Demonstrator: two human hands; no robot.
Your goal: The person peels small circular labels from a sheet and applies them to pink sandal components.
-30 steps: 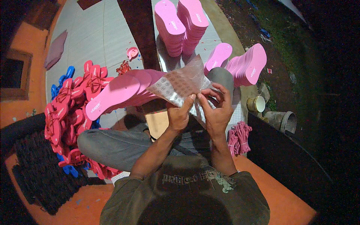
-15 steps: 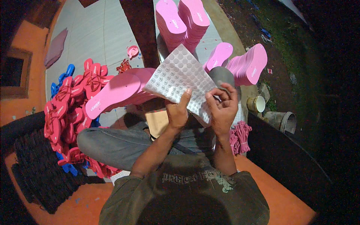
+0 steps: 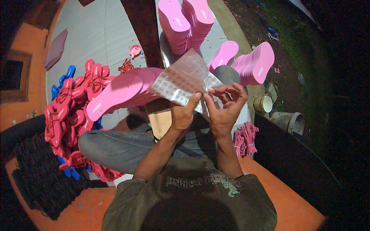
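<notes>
Location: above my lap, I am watching both hands working a sheet of round stickers (image 3: pixel 184 80).
Left hand (image 3: pixel 182 114): grip pinching the sheet's near edge, thumb on top.
Right hand (image 3: pixel 225 109): fingertips pinching together at the same edge, seemingly peeling.
Technique: I am judging a slow, low peel best, keeping the sheet taut.
Left edge: pink sole (image 3: pixel 115 95) touching the sheet; red sandals (image 3: pixel 65 115) piling beyond.
Ahead: stacked pink soles (image 3: pixel 187 21) crowding.
Right: pink strap bundle (image 3: pixel 244 138) near; little open room.
</notes>
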